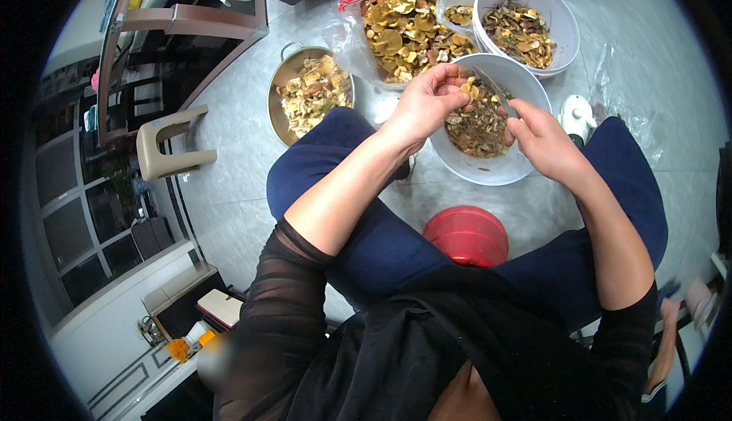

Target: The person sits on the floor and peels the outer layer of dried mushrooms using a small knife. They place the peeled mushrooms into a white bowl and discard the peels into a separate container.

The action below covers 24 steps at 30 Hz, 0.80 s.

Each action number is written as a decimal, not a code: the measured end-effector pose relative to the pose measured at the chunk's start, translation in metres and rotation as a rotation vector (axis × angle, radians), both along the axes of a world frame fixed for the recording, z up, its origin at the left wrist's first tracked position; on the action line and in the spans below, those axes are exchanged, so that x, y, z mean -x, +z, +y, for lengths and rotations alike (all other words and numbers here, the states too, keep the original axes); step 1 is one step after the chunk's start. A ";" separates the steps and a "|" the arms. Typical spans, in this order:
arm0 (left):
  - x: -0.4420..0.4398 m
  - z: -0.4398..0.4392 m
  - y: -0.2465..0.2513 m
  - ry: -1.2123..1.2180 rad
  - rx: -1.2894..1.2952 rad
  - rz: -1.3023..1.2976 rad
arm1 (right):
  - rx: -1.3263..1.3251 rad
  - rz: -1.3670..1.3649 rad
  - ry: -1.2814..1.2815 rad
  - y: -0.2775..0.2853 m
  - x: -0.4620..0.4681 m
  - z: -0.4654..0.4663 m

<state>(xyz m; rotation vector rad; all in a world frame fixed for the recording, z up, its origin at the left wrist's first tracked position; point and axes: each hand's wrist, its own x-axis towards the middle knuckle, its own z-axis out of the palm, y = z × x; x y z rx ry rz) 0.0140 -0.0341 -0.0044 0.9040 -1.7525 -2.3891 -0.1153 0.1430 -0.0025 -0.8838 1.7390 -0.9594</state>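
Observation:
Between the fingertips of my left hand (433, 101) is a small yellow mushroom (470, 88). My right hand (542, 138) grips a knife, its blade (490, 86) slanting up and left beside the mushroom. Both hands are above a white plastic bucket (492, 175) that has dark scraps and mushroom trimmings (477, 132) in its bottom. Behind it stands another whitish bucket (566, 26) with brown and yellow pieces. A clear plastic bag (349, 26) with red print is full of yellow-brown mushrooms (389, 41). Paler mushroom pieces (311, 92) fill part of a metal pan (275, 112) at the left.
A red round stool or bucket (466, 235) is between my legs. A beige plastic stool (150, 144) stands on the tiled floor at the left. Crumpled clear plastic (629, 95) lies at the right, near my white shoe (576, 113). Another person's arm (663, 346) shows at the lower right.

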 end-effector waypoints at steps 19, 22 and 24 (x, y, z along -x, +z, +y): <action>0.002 -0.006 0.000 0.126 -0.117 -0.004 | 0.079 0.146 0.113 0.007 -0.005 0.004; 0.002 -0.006 -0.001 0.124 -0.103 0.009 | 0.074 0.203 0.109 0.007 -0.005 0.004; 0.002 -0.006 -0.002 0.119 -0.087 0.001 | 0.076 0.221 0.085 0.007 -0.004 0.004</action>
